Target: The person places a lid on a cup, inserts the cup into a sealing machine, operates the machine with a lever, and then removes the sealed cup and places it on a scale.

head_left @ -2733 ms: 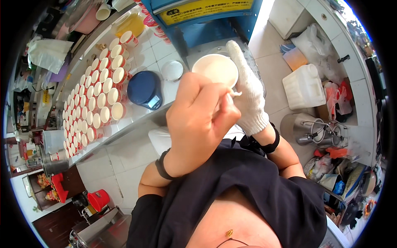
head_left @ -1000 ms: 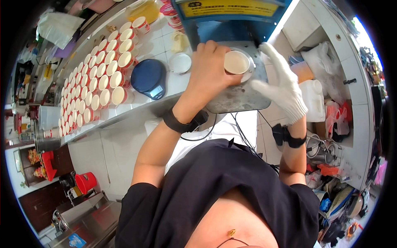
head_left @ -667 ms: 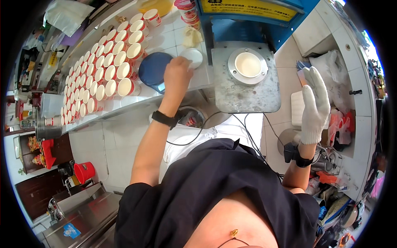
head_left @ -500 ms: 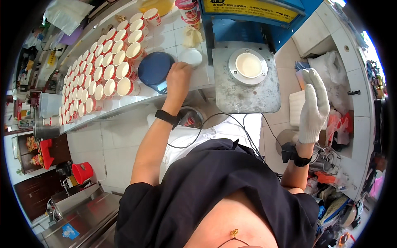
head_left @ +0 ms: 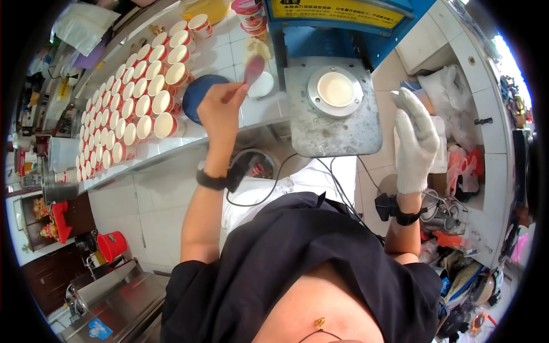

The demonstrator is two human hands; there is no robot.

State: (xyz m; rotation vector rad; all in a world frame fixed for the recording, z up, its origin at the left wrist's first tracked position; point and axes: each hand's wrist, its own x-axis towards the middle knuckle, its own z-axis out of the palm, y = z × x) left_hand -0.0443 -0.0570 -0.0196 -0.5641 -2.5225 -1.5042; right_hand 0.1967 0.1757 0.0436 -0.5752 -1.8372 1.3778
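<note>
My left hand is bare and raised over the counter edge, pinching a thin round reddish lid, slightly blurred, between thumb and fingers. Behind that hand lies a dark blue round scale, partly covered by it. A white round disc sits just right of my fingertips. To the right, a paper cup with a pale inside stands mouth up in the metal ring on the machine's plate. My right hand, in a white knit glove, hovers right of the plate, fingers stretched out and holding nothing.
Rows of red-and-white paper cups cover the counter's left side. Stacked red cups and a crumpled yellowish cloth stand near the blue machine. A bin is below the counter; a black cable crosses my lap.
My left hand has lifted from beside the scale and now shows a reddish lid in its fingers. The gloved right hand has shifted left, toward the plate. The view has moved slightly.
</note>
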